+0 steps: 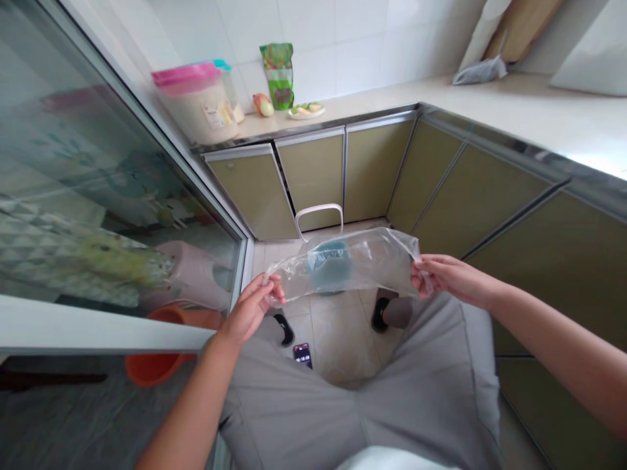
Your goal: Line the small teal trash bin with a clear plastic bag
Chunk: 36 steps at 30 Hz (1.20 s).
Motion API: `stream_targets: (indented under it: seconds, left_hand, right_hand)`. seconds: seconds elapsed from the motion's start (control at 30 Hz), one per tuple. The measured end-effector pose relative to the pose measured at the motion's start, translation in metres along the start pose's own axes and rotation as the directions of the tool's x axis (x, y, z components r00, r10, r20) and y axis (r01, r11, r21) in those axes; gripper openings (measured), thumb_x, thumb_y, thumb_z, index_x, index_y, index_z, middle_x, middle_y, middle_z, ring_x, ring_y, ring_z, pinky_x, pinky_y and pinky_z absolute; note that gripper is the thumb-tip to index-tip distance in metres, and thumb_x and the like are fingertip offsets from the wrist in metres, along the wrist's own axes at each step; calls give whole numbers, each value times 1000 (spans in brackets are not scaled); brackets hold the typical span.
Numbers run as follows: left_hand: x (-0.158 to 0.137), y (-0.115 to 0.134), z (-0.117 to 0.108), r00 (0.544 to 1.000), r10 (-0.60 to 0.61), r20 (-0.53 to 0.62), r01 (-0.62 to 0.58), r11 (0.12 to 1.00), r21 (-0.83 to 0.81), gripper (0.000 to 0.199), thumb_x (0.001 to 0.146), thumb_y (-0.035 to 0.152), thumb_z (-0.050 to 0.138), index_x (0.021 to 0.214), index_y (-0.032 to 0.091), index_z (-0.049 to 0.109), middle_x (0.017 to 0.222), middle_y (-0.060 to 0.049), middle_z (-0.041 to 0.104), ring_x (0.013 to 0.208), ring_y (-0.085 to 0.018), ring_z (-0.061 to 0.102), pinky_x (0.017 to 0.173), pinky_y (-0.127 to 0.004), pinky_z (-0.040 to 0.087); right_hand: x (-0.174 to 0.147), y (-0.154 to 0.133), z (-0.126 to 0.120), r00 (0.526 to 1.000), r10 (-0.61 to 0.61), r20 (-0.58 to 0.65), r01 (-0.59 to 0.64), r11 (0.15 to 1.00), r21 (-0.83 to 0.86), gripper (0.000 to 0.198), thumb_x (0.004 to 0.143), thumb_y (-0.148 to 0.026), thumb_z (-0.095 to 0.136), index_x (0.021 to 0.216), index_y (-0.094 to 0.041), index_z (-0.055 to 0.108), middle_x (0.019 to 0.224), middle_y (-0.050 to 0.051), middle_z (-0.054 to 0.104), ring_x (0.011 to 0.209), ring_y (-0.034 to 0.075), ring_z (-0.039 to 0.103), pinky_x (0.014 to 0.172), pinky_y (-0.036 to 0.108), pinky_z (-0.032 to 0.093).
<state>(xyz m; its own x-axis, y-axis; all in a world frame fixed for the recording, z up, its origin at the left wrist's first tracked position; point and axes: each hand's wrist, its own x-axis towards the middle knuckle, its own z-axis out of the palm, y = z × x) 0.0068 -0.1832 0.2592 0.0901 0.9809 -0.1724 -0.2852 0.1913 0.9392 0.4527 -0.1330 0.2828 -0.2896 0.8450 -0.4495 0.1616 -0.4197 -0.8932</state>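
Note:
A clear plastic bag (353, 261) is stretched flat between both hands, above my knees. My left hand (252, 307) pinches its left end with fingertips. My right hand (448, 277) grips its right end. Through the bag shows a bluish bucket with a white handle (318, 210) standing on the tiled floor. I am seated or crouched in grey trousers, feet in dark shoes on the floor.
A phone (302, 354) lies on the floor tiles between my feet. An L-shaped counter (514, 111) with olive cabinet doors runs ahead and right, bearing a pink-lidded tub (196, 101), a green packet (279, 75) and a small plate (306, 111). A glass sliding door (98, 183) is left, an orange basin (157, 365) behind it.

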Motion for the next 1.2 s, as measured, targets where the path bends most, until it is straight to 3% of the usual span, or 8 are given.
stream_targets:
  seconds: [0.2,0.4,0.57,0.73,0.97,1.07,1.13,1.2]
  left_hand:
    - [-25,-18,-8,994,-109,-7,108,988,-108,18,85,30,74,99,18,72,77,-4,66,71,-17,63,69,-28,51]
    - [-27,-25,-20,982,-189,-8,186,971,-147,19,85,29,73,99,17,72,68,-2,60,62,-14,57,63,-26,48]
    - [9,-39,-32,942,-330,-54,307,917,-255,10,82,22,71,88,15,69,58,6,41,52,-8,44,60,-24,48]
    - [67,-62,-43,870,-480,-111,436,855,-281,10,80,23,68,85,17,63,54,9,35,45,-8,36,53,-24,45]
    - [143,-121,-59,794,-577,-192,566,817,-111,16,77,30,70,86,19,63,51,10,35,41,-9,35,47,-23,38]
    - [155,-158,-66,749,-622,-227,638,770,-6,21,74,32,74,86,19,64,51,10,36,40,-8,34,45,-22,34]
    - [148,-185,-71,730,-640,-242,681,713,169,24,71,34,77,86,19,66,50,8,41,39,-9,35,44,-22,30]
    - [130,-212,-75,697,-683,-217,703,590,398,23,67,34,80,81,19,68,50,5,48,39,-10,37,44,-23,30]
  right_hand:
    - [-27,37,1,987,152,60,-147,986,-80,49,78,-66,75,81,-19,63,84,10,73,59,18,69,49,26,51]
    - [-40,48,1,933,316,172,-309,949,-67,47,80,-67,72,85,-20,62,87,11,73,56,19,69,45,27,53]
    - [-14,55,3,925,338,172,-344,939,7,39,84,-57,70,84,-20,59,87,10,72,55,18,67,44,27,53]
    - [46,73,4,921,379,91,-389,909,152,25,94,-44,58,84,-21,54,75,5,67,50,14,59,42,23,46]
    - [144,93,17,855,511,-85,-490,851,188,18,99,-33,54,86,-20,53,67,2,65,50,14,60,45,23,46]
    - [169,104,24,837,527,-145,-531,847,16,15,96,-31,58,88,-19,56,65,4,66,46,15,60,42,24,47]
    - [176,118,30,837,522,-162,-544,826,-149,15,92,-29,64,84,-18,58,60,5,66,41,15,58,39,24,45]
    - [174,136,37,830,543,-128,-553,773,-311,16,86,-25,70,77,-18,59,54,4,63,36,15,55,35,22,41]
